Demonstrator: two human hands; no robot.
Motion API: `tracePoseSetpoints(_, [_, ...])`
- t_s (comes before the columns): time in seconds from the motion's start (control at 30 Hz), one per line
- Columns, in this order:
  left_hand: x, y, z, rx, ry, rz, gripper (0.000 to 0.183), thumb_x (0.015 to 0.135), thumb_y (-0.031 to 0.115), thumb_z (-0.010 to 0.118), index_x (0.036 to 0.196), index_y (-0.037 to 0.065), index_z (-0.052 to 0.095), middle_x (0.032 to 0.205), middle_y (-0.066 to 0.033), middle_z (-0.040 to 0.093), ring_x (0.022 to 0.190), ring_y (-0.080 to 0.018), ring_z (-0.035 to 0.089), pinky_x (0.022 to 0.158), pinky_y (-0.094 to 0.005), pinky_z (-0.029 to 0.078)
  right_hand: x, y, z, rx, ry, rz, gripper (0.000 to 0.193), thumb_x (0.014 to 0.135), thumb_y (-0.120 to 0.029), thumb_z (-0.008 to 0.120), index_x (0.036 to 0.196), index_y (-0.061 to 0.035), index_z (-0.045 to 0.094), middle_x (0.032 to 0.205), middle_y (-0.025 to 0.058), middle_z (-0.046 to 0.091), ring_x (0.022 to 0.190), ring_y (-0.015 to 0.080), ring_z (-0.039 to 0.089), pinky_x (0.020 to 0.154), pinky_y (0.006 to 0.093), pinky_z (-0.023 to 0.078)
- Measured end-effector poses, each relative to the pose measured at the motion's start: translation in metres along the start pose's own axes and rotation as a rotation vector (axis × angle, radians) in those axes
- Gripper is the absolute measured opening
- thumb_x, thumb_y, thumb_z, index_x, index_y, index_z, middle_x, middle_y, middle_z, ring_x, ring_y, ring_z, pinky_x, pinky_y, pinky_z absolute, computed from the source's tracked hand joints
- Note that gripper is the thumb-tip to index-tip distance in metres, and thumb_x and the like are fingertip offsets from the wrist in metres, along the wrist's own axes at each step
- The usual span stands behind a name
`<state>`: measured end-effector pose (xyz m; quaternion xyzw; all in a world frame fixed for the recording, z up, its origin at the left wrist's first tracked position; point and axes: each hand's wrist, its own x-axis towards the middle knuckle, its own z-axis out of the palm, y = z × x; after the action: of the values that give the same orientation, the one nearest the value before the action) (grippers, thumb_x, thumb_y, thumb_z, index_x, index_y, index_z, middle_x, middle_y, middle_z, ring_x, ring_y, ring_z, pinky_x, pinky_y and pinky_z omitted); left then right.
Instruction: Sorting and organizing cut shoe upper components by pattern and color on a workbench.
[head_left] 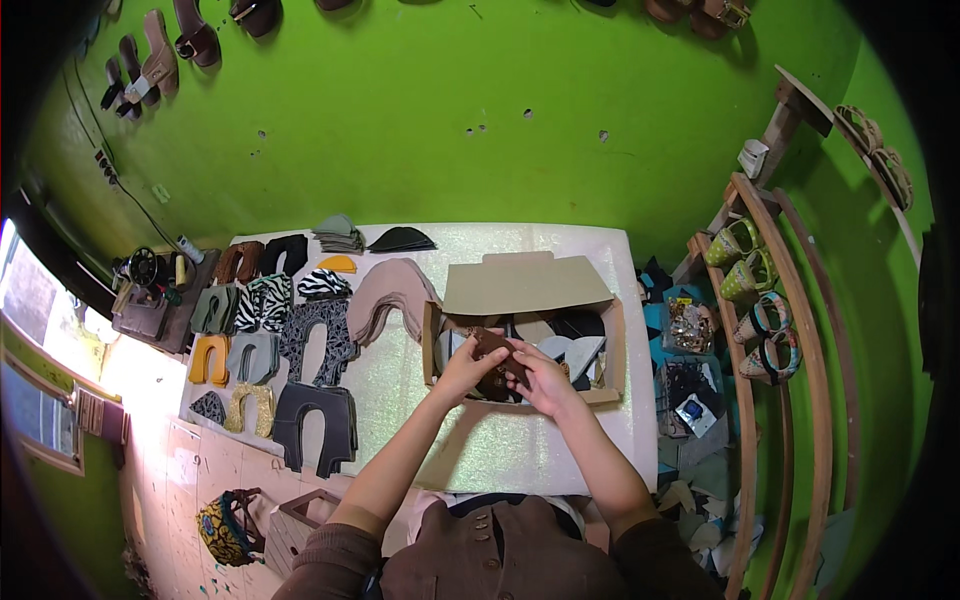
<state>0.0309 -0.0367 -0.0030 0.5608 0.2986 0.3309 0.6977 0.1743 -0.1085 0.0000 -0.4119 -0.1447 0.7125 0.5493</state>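
My left hand (463,370) and my right hand (546,379) are close together over an open cardboard box (617,350). Between them is a brown leather-like piece (493,343), pinched by the fingers of both hands. Its full outline is partly covered by my fingers. Inside the box, beyond my hands, lie cut pieces in white, grey and black, including a black piece (577,323) and a pale wedge-shaped piece (583,354). The box lid stands raised at the far side.
Left of the box, stacks of cut shoe pieces cover the white table (400,440), among them beige arches (392,290) and dark grey ones (315,410). A sewing machine (145,270) stands far left. On the right are a wooden rack (745,420) with sandals and piled scraps (700,500).
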Motion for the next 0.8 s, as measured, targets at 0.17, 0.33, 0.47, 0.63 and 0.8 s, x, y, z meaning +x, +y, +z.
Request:
tracePoseSetpoints(0.17, [-0.005,-0.003,-0.004,-0.009,0.035,-0.059,0.039,0.082,0.020,0.063,0.113,0.002,0.048,0.095,-0.0044,0.057,0.087,-0.0091,0.053,0.075,-0.0222,0.045,-0.004,0.001,0.005,0.064,-0.032,0.028,0.032,0.088,-0.013,0.047,0.120,-0.0101,0.045,0.090,0.0025,0.058,0.074,0.0119,0.056,0.063,0.0250,0.046])
tracePoseSetpoints(0.33, [-0.005,-0.006,0.000,-0.030,0.042,0.039,0.042,0.083,0.019,0.061,0.118,0.002,0.045,0.105,-0.0068,0.055,0.094,-0.0096,0.052,0.077,-0.0224,0.046,-0.001,0.004,0.000,-0.072,0.082,-0.020,0.033,0.086,-0.011,0.049,0.119,-0.0093,0.046,0.092,0.0023,0.058,0.078,0.0105,0.056,0.062,0.0238,0.045])
tracePoseSetpoints(0.47, [-0.013,0.001,0.004,-0.267,0.058,-0.157,0.040,0.086,0.016,0.056,0.122,0.004,0.043,0.110,-0.0055,0.052,0.097,-0.0106,0.052,0.082,-0.0237,0.045,0.001,0.009,-0.007,-0.345,0.130,-0.245,0.032,0.086,-0.012,0.051,0.118,-0.0071,0.047,0.095,0.0012,0.057,0.081,0.0068,0.054,0.062,0.0214,0.043])
tracePoseSetpoints(0.63, [-0.016,-0.009,0.001,-0.402,0.048,-0.251,0.033,0.091,0.015,0.045,0.123,0.008,0.042,0.115,-0.0033,0.051,0.102,-0.0129,0.051,0.087,-0.0278,0.043,0.008,0.019,-0.001,-0.537,0.149,-0.224,0.036,0.087,-0.010,0.047,0.123,-0.0111,0.044,0.105,-0.0002,0.056,0.085,0.0045,0.052,0.060,0.0178,0.039])
tracePoseSetpoints(0.8, [-0.016,-0.010,-0.003,-0.480,0.066,-0.286,0.028,0.091,0.014,0.044,0.119,0.010,0.046,0.113,-0.0023,0.052,0.101,-0.0139,0.052,0.086,-0.0293,0.044,0.007,0.017,0.017,-0.611,0.102,-0.282,0.046,0.088,-0.010,0.046,0.132,-0.0081,0.033,0.120,0.0064,0.047,0.099,0.0115,0.048,0.082,0.0231,0.040])
